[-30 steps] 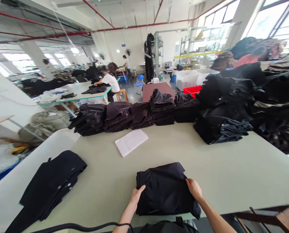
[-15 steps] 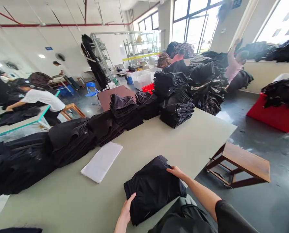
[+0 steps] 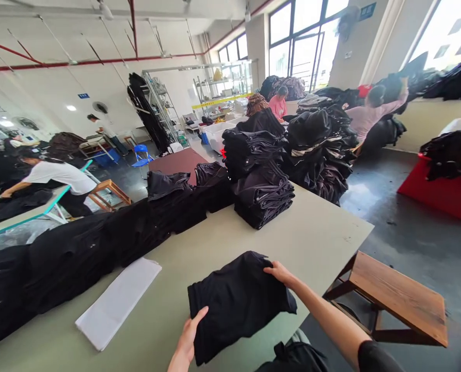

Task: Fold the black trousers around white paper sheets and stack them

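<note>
A folded black garment, probably trousers (image 3: pixel 238 305), is stretched between my two hands at the near edge of the table (image 3: pixel 184 258). My left hand (image 3: pixel 189 330) grips its left end, thumb on top and the fingers hidden beneath. At the upper right corner, my right hand (image 3: pixel 280 273) pinches the cloth. Left of the garment lies a stack of white sheets (image 3: pixel 117 305) on the tabletop. Beyond it stands a tall pile of folded black garments (image 3: pixel 263 191).
A long row of black garments (image 3: pixel 98 248) runs along the table's far left side. A wooden stool (image 3: pixel 400 294) stands at the right, with a red bin (image 3: pixel 419 191) behind. Co-workers are at a table (image 3: pixel 56 199) on the left and by heaped clothes (image 3: pixel 319 155) at the back.
The garment has shifted slightly left in view with both hands still on it, and looks raised at its near edge. My view has turned, so the white sheets appear farther left.
</note>
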Demonstrator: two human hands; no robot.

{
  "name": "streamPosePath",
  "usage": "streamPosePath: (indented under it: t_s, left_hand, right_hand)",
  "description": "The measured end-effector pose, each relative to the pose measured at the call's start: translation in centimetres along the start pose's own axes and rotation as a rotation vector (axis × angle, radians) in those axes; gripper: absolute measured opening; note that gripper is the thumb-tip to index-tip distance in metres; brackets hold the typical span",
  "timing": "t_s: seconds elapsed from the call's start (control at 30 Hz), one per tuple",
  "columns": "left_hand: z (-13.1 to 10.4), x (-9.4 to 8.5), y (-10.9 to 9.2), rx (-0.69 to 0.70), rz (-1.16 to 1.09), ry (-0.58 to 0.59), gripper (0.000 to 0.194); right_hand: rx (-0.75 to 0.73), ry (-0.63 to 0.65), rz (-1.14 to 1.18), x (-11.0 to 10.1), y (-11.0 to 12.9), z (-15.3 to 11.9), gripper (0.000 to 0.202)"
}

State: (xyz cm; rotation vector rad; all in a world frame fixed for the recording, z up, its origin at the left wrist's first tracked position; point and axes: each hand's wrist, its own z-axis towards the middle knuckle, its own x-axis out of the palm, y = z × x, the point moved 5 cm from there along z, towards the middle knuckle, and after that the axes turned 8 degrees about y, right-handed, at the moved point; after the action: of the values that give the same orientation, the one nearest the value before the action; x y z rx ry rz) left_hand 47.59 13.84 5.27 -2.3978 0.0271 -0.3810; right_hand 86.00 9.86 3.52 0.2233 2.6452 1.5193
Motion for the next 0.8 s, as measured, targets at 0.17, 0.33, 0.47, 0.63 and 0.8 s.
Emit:
streamPosePath:
  t_s: [0.17, 0.33, 0.47, 0.63, 0.8]
  left_hand:
    - [-0.2, 12.8, -8.9, 0.247, 0.107, 0.061, 0.045]
    - [-0.4, 24.5, -20.6, 0.533, 0.162, 0.102, 0.057]
    - [2.6, 33.0, -30.4, 0.751, 0.095, 0.151, 0.059]
    - [15.3, 39.6, -34.3, 0.592, 0.098, 0.193, 0.045]
    - [27.5, 38.9, -29.0, 0.254, 0.219, -0.008, 0.057]
  right_hand:
    - [-0.182, 0.106, 0.044, -12.2, 10.2, -0.4, 0.035]
    - [-0.468, 0.031, -0.084, -22.7, 27.4, 0.2, 0.045]
    - [-0.633, -0.103, -0.179, -29.4, 40.4, 4.3, 0.042]
    - [-0.434, -0.355, -0.561, -33.8, 45.0, 15.5, 0.032]
    - [-0.178, -0.444, -0.727, -33.7, 37.3, 26.2, 0.027]
